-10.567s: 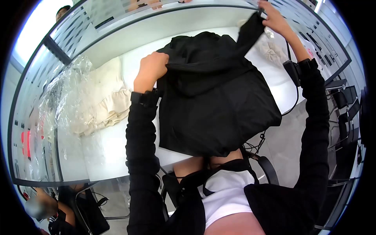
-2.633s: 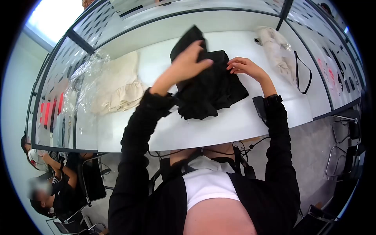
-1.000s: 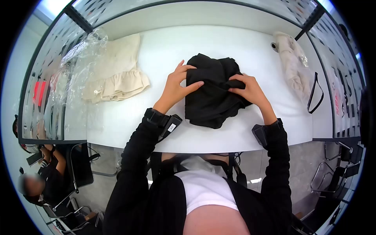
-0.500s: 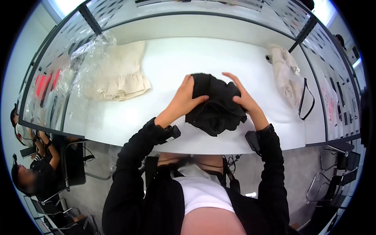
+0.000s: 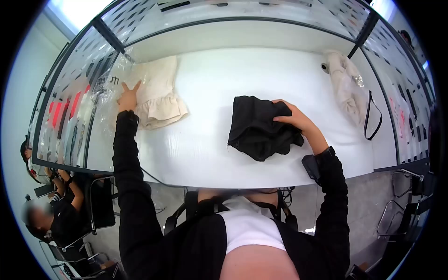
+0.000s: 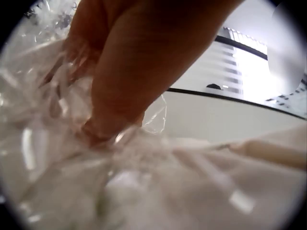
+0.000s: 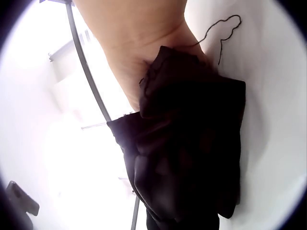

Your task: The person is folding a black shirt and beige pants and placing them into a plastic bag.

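A black garment point(image 5: 252, 128), folded into a compact bundle, lies on the white table in front of me. My right hand point(image 5: 301, 121) grips its right side, thumb and fingers on the cloth. In the right wrist view the bundle point(image 7: 187, 143) fills the middle, and a loose black thread point(image 7: 235, 29) trails beside the wrist. Far to the left, my left hand point(image 5: 128, 98) reaches onto a clear plastic bag point(image 5: 106, 100), thumb and finger spread in a V. Crinkled film point(image 6: 38, 148) surrounds its fingertips in the left wrist view. A cream garment with a ruffled hem point(image 5: 161, 109) lies beside that hand.
A rolled cream cloth point(image 5: 343, 88) in clear plastic lies at the table's right, with a black strap loop point(image 5: 372, 119) near it. Perforated panels enclose the table's back and sides. A seated person point(image 5: 60, 214) is at lower left; chairs point(image 5: 396, 210) stand at right.
The black garment, spread wide at first, has been folded into a small bundle. My left hand has let go of it and moved left to the plastic bag; my right hand stays on it.
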The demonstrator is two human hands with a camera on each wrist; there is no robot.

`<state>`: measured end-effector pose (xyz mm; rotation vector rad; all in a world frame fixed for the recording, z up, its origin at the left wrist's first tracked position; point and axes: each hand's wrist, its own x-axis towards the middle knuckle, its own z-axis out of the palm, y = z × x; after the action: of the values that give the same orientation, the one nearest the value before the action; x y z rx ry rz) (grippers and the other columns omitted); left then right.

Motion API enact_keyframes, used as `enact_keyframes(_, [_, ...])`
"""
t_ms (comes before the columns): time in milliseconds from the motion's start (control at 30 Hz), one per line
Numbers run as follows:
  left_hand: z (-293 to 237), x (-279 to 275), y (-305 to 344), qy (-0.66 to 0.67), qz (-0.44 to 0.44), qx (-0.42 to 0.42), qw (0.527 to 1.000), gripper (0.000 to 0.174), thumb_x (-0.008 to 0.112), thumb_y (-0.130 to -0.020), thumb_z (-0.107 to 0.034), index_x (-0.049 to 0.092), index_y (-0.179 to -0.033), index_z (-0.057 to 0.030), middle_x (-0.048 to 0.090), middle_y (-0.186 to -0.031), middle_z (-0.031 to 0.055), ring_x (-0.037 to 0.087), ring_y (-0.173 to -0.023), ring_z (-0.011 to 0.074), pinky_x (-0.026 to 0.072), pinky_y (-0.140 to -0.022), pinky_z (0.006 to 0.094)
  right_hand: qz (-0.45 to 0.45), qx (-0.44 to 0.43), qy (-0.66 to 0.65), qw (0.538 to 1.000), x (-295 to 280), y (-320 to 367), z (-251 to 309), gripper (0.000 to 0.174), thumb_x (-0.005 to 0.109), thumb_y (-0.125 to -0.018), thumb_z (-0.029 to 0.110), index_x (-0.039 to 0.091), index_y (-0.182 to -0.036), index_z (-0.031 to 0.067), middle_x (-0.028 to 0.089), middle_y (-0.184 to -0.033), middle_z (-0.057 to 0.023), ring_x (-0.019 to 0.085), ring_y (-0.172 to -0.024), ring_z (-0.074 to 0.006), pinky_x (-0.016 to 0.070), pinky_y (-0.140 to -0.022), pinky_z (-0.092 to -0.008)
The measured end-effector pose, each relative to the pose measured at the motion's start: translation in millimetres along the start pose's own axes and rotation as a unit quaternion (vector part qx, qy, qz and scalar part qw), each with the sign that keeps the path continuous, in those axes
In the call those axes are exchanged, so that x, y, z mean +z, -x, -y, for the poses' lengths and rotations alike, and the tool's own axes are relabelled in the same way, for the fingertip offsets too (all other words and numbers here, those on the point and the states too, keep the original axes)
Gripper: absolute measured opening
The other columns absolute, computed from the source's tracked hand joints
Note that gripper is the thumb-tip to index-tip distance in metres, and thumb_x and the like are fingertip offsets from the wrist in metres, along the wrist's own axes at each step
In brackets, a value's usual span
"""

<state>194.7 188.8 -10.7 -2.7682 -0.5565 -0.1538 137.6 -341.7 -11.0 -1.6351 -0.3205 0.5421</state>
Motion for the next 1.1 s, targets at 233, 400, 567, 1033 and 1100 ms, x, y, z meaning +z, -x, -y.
enact_keyframes(233, [-16, -135, 46, 0.015, -0.383, 0.447, 0.808, 0.024, 0.053, -0.069, -0.003, 0.056, -0.092, -0.0084, 0.050, -0.099, 0.0090, 0.049, -0.096, 0.0251, 0.0419, -0.080, 0.0337, 0.012, 0.000, 0.017, 1.000, -5, -6, -4, 0.044, 0.068, -0.070, 0.010, 0.051, -0.111, 0.0048, 0.056, -0.103, -0.0048, 0.050, -0.097, -0.0137, 0.0385, -0.086, -0.0258])
enact_keyframes(400, [117, -203, -19, -0.097, -0.541, -0.033, 0.834, 0.041, 0.044, -0.086, -0.021, 0.038, -0.123, -0.0033, 0.042, -0.120, 0.0165, 0.040, -0.108, 0.0390, 0.0284, -0.093, 0.0526, 0.022, 0.011, 0.008, 1.000, -5, -3, -3, 0.043, 0.067, -0.071, 0.012, 0.051, -0.111, 0.0051, 0.056, -0.101, -0.0044, 0.051, -0.096, -0.0138, 0.0387, -0.086, -0.0265])
enact_keyframes(567, [200, -172, -115, -0.126, -0.358, -0.490, 0.785, 0.055, 0.026, -0.088, -0.030, 0.030, -0.128, 0.0069, 0.019, -0.137, 0.0282, 0.015, -0.123, 0.0527, 0.0034, -0.092, 0.0702, 0.018, 0.023, 0.013, 0.999, -5, -2, -2, 0.042, 0.066, -0.072, 0.012, 0.051, -0.110, 0.0050, 0.055, -0.102, -0.0040, 0.050, -0.095, -0.0136, 0.0389, -0.085, -0.0265])
enact_keyframes(1033, [-238, -108, 221, 0.682, 0.277, 0.382, 0.558, 0.085, 0.072, -0.061, -0.023, 0.025, -0.130, -0.0109, 0.038, -0.127, 0.0229, 0.042, -0.115, 0.0356, 0.0358, -0.093, 0.0376, 0.132, -0.158, 0.046, 0.978, 2, 7, -6, 0.042, 0.062, -0.064, 0.001, 0.052, -0.105, 0.0047, 0.055, -0.096, -0.0038, 0.049, -0.095, -0.0118, 0.0361, -0.086, -0.0253])
enact_keyframes(1100, [-235, -121, 213, 0.559, 0.330, 0.411, 0.640, 0.080, 0.072, -0.061, -0.026, 0.029, -0.127, -0.0109, 0.049, -0.113, 0.0221, 0.050, -0.102, 0.0363, 0.0398, -0.088, 0.0368, 0.166, -0.099, -0.008, 0.981, -8, 10, 0, 0.050, 0.060, -0.064, 0.000, 0.048, -0.112, 0.0058, 0.055, -0.097, -0.0059, 0.050, -0.094, -0.0126, 0.0383, -0.084, -0.0250])
